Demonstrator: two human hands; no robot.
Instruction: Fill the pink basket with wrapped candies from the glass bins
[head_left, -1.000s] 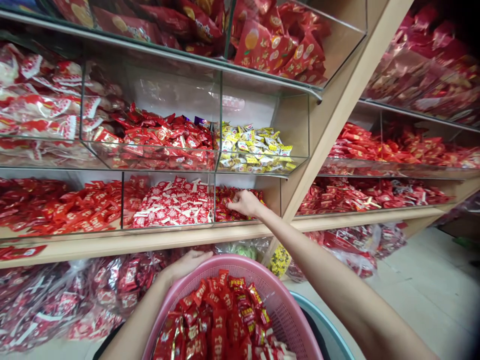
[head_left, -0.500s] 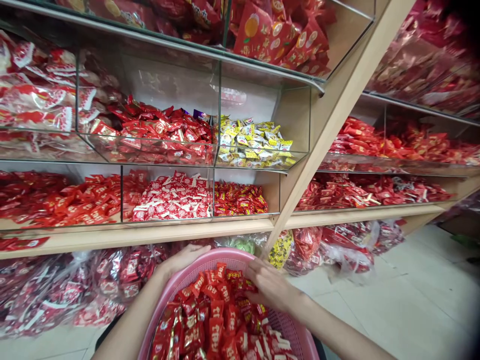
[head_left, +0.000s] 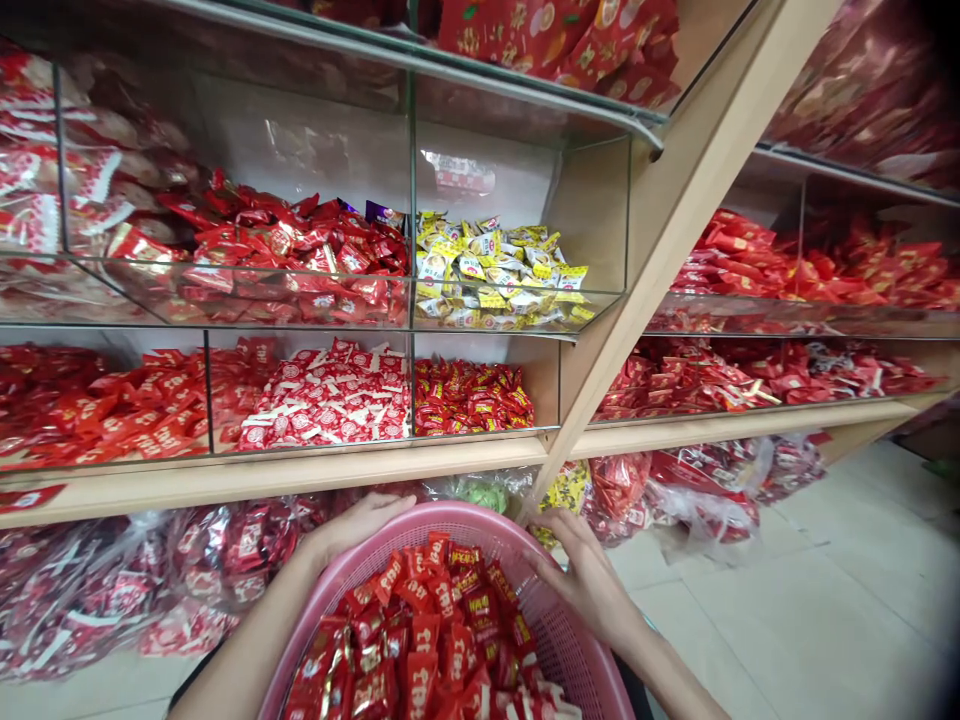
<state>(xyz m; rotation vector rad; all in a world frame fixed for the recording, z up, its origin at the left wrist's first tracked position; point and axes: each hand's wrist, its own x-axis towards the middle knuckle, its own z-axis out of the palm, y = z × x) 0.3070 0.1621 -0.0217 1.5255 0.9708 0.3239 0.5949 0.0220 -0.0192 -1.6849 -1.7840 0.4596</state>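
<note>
A pink plastic basket [head_left: 360, 572] with perforated sides stands low in front of me. Wrapped candies [head_left: 424, 635], mostly red, fill much of it; some have yellow lettering, others are gold-edged or white. My left hand [head_left: 369, 525] is closed over the basket's far left rim, its fingertips partly out of sight. At the right rim is my right hand [head_left: 581, 570], thumb over the inside of the basket and fingers stretched out beyond the rim. Those fingers are apart, and no candy shows in them.
Ahead rises a wooden shelf [head_left: 450, 455] with clear compartments. They hold yellow-and-white candies [head_left: 495, 270], red-and-white candies [head_left: 330, 390] and small red candies [head_left: 472, 395]. Bulging plastic bags [head_left: 240, 535] lie beneath. A slanting wooden post [head_left: 637, 290] divides the shelves; tiled floor [head_left: 810, 600] extends right.
My right hand has moved from over the candies inside the basket out to its right rim, and its fingers have spread. My left hand keeps its hold. The view has shifted slightly.
</note>
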